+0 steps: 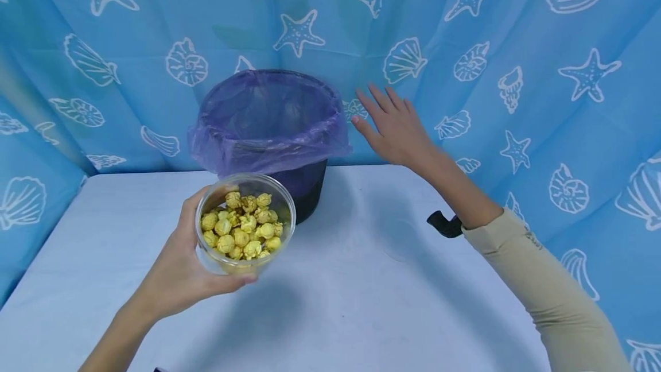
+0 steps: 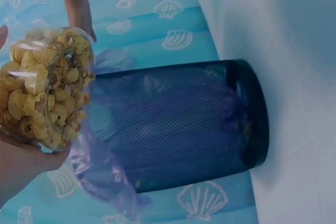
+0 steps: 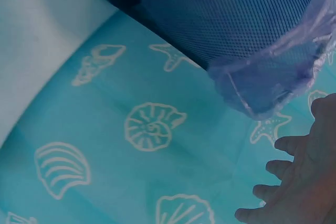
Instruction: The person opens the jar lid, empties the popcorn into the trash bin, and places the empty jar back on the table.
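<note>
A blue curtain [image 1: 330, 27] printed with white seashells and starfish hangs behind a white tabletop [image 1: 361, 297]. At left, a person's left hand [image 1: 175, 268], fingers and thumb curved round the sides, grips a clear, round plastic tub [image 1: 284, 205] of yellow popcorn [image 1: 248, 227] (visible through the wall, too). Just beyond that hand stands a dark mesh bin [image 1: 311, 197] lined with a translucent purple plastic bag [image 1: 268, 154]. Farther right, the right hand [image 1: 395, 131] hovers near the bag, fingers straight, holding nothing.
</note>
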A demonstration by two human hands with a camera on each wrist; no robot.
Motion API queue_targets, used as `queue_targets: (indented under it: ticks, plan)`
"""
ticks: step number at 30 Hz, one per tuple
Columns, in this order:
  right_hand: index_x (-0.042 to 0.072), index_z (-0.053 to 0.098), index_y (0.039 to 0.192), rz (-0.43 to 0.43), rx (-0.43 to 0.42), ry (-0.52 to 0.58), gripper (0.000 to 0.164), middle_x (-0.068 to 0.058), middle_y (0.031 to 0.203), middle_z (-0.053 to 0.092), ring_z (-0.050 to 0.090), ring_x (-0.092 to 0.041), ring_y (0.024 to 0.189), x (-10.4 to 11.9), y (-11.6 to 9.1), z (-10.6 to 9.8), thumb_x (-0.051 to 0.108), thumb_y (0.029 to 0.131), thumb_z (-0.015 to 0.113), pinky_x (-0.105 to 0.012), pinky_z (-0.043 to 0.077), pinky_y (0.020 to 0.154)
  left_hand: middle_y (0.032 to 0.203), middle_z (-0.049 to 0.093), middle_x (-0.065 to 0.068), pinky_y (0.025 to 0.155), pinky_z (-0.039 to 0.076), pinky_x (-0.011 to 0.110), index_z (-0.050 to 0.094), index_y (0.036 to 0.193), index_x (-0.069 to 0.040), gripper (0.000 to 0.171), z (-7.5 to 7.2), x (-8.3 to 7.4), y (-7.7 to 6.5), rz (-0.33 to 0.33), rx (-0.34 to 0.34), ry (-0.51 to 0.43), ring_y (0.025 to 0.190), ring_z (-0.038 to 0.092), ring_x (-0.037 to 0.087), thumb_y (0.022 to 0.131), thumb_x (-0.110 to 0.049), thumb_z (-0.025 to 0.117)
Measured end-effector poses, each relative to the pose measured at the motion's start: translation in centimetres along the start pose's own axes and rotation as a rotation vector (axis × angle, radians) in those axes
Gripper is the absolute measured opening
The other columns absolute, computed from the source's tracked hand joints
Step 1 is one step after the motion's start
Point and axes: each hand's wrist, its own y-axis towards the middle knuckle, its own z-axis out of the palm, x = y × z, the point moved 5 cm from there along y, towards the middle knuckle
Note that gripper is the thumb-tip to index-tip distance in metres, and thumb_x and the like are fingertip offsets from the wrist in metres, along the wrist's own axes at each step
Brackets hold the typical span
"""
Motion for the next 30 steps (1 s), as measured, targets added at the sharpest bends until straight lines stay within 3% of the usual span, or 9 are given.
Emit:
queue_targets:
  ticks: [5,7,13,17,20,23,24,28,30]
  plan:
    - [0.017,0.017,0.161,0.059,0.041,-0.037,0.066,-0.011,0.166,0.010,0.003,-0.038,0.150,0.9,2.9,-0.4,0.053,0.107,0.027,-0.063,0.006,0.116,0.152,0.035,0.005,0.098,0.042,0.022,0.018,0.156,-0.023,0.125,-1.3,-0.9,-0.2,0.035,-0.052,0.028,0.133,0.037,0.027,0.060,-0.005,0.096]
    - [0.019,0.013,0.161,0.086,0.067,-0.047,0.068,-0.009,0.166,0.006,0.000,-0.037,0.151,1.1,3.9,-0.2,0.056,0.106,0.024,-0.063,0.004,0.116,0.152,0.035,0.005,0.096,0.039,0.013,0.018,0.156,-0.022,0.127,-1.9,-1.2,-0.2,0.057,-0.074,0.044,0.132,0.037,0.024,0.058,-0.003,0.097]
    - [0.020,0.002,0.161,0.142,0.150,-0.076,0.073,-0.007,0.167,-0.003,-0.007,-0.034,0.150,1.3,6.0,0.6,0.062,0.103,0.019,-0.062,-0.001,0.116,0.152,0.036,0.008,0.098,0.037,0.011,0.020,0.156,-0.018,0.130,-3.9,-2.3,0.1,0.131,-0.144,0.131,0.133,0.037,0.018,0.052,0.003,0.097]
    - [0.020,-0.002,0.161,0.158,0.203,-0.074,0.074,-0.006,0.167,-0.006,-0.010,-0.032,0.150,1.3,6.6,1.1,0.061,0.103,0.019,-0.061,-0.004,0.116,0.152,0.035,0.011,0.099,0.036,0.013,0.020,0.156,-0.015,0.131,-5.2,-2.9,0.5,0.149,-0.189,0.186,0.134,0.037,0.026,0.051,0.004,0.096]
    - [0.019,-0.002,0.161,0.168,0.224,-0.068,0.073,-0.005,0.166,-0.007,-0.011,-0.032,0.150,1.2,6.7,1.3,0.060,0.104,0.019,-0.061,-0.006,0.115,0.153,0.033,0.013,0.108,0.038,0.036,0.019,0.155,-0.014,0.130,-6.1,-3.4,1.3,0.143,-0.213,0.216,0.135,0.036,0.035,0.052,0.004,0.096]
    - [0.019,-0.001,0.161,0.175,0.237,-0.070,0.071,-0.006,0.166,-0.007,-0.011,-0.032,0.150,1.1,6.7,1.4,0.058,0.105,0.019,-0.061,-0.006,0.115,0.154,0.031,0.012,0.109,0.037,0.043,0.018,0.155,-0.016,0.128,-7.2,-3.9,2.5,0.143,-0.233,0.262,0.136,0.035,0.037,0.055,0.001,0.095]
    - [0.019,-0.001,0.161,0.174,0.240,-0.072,0.071,-0.006,0.166,-0.006,-0.010,-0.033,0.150,1.1,6.8,1.4,0.058,0.105,0.018,-0.061,-0.006,0.115,0.154,0.031,0.012,0.109,0.038,0.043,0.018,0.155,-0.016,0.128,-7.5,-4.1,3.0,0.150,-0.238,0.269,0.136,0.036,0.037,0.055,0.002,0.095]
    - [0.018,0.000,0.161,0.168,0.246,-0.076,0.071,-0.007,0.167,-0.005,-0.010,-0.033,0.150,1.1,6.9,1.6,0.057,0.105,0.018,-0.062,-0.005,0.115,0.151,0.034,0.013,0.098,0.036,0.014,0.018,0.155,-0.016,0.126,-8.5,-4.5,4.9,0.179,-0.255,0.336,0.131,0.041,0.037,0.056,-0.002,0.096]
    - [0.018,0.000,0.161,0.165,0.248,-0.074,0.071,-0.007,0.167,-0.005,-0.010,-0.033,0.150,1.2,6.9,1.6,0.057,0.105,0.018,-0.062,-0.005,0.115,0.149,0.036,0.017,0.098,0.042,0.024,0.019,0.156,-0.013,0.126,-8.7,-4.4,5.9,0.185,-0.256,0.379,0.126,0.043,0.038,0.056,-0.006,0.097]
